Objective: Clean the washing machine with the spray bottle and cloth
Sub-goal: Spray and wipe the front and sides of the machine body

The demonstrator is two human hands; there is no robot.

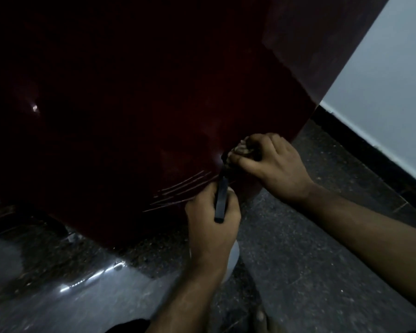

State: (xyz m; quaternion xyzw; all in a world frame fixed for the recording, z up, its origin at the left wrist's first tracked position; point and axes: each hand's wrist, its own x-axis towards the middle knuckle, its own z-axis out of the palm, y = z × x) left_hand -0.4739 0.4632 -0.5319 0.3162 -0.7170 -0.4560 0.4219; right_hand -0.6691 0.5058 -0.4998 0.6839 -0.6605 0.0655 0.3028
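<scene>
Near the dark-red washing machine's lower right corner, the right hand clutches the bunched cloth against the panel. Just below it, the left hand grips the spray bottle, whose long axis points up toward that corner; the right hand is nearer.

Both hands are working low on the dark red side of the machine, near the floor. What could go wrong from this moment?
1. The left hand grips the spray bottle with its nozzle close to the right hand, so a squeeze may wet that hand rather than the washing machine.
2. The floor shines beside the machine, perhaps wet, so slipping seems possible.
3. The light is dim, and the bunched cloth could miss dirt.
</scene>
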